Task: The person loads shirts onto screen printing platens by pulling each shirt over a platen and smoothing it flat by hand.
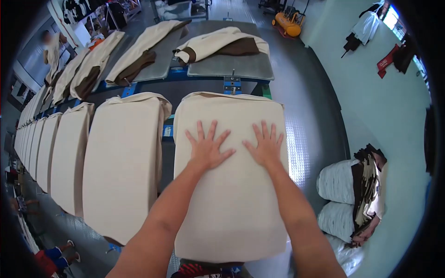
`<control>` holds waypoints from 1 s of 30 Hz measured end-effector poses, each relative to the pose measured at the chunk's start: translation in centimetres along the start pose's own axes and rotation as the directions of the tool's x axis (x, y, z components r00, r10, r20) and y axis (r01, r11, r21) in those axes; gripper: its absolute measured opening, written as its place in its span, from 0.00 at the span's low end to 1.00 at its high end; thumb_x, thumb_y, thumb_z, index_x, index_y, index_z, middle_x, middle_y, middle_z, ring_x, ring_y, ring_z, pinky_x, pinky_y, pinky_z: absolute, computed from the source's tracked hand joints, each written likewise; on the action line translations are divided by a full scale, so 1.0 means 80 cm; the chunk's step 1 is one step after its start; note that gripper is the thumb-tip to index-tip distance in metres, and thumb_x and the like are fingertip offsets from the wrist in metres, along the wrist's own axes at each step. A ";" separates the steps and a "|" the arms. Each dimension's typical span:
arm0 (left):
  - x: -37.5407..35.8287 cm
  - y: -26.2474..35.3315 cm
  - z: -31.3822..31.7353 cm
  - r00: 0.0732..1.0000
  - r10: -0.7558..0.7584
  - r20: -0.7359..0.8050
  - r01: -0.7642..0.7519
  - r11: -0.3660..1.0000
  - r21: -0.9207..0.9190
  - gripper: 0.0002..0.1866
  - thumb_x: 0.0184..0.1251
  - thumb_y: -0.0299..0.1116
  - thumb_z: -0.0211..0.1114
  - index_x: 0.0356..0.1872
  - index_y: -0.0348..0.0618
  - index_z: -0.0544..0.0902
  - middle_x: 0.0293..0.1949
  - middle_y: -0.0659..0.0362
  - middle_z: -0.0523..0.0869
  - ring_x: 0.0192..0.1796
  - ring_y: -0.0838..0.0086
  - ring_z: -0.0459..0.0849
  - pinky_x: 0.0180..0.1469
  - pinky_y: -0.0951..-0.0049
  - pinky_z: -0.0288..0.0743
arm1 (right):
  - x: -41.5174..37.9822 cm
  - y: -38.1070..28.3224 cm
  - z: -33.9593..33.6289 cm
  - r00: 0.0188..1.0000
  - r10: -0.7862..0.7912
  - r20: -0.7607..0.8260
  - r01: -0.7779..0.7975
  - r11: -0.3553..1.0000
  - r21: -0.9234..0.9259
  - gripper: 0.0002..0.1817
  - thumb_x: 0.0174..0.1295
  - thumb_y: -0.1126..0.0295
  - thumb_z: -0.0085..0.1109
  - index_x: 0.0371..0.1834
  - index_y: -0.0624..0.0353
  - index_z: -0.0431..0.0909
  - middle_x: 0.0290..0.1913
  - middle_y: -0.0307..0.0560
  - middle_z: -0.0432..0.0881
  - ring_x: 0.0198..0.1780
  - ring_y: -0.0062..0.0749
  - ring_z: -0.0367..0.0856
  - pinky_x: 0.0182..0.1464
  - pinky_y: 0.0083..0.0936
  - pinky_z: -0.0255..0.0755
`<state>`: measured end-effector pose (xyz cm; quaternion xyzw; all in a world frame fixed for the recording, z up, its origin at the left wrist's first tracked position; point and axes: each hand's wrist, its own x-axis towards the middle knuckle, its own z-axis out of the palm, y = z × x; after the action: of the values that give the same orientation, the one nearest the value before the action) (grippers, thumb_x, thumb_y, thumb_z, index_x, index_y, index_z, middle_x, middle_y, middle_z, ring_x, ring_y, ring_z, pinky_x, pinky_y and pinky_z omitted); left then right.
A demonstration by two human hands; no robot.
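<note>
A cream garment [232, 208] is pulled over the flat board straight in front of me, its fabric lying smooth. My left hand [208, 147] presses flat on the upper left of the cloth, fingers spread. Level with it, my right hand [265, 146] rests on the upper right side, fingers also apart. Neither hand grips anything. Folded fabric with a bit of brown shows along the far end of the board. To the left, another cream garment [121, 162] covers the neighbouring board.
A row of cloth-covered boards [69, 153] runs off to the left. Behind, grey boards [232, 69] carry cream and brown garments [222, 44]. At right stand white bundles [336, 180] and a garment stack [368, 194] by the wall. An orange compressor [288, 24] and people appear farther off.
</note>
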<state>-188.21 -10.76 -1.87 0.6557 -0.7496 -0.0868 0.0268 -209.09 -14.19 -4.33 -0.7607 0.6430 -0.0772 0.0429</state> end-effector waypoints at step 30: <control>-0.212 -0.018 0.020 1.000 0.010 -0.017 -0.009 0.999 0.051 0.40 0.66 0.60 0.48 0.71 0.42 0.60 0.75 0.45 0.49 0.77 0.54 0.44 0.72 0.41 0.31 | -0.226 0.063 -0.025 0.993 -0.060 0.101 0.061 0.998 -0.005 0.35 0.67 0.47 0.44 0.74 0.52 0.55 0.77 0.50 0.46 0.78 0.47 0.40 0.74 0.54 0.34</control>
<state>-184.68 5.95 -2.40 0.6532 -0.7545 -0.0618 0.0169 -217.25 2.80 -4.29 -0.7830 0.6170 -0.0374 0.0698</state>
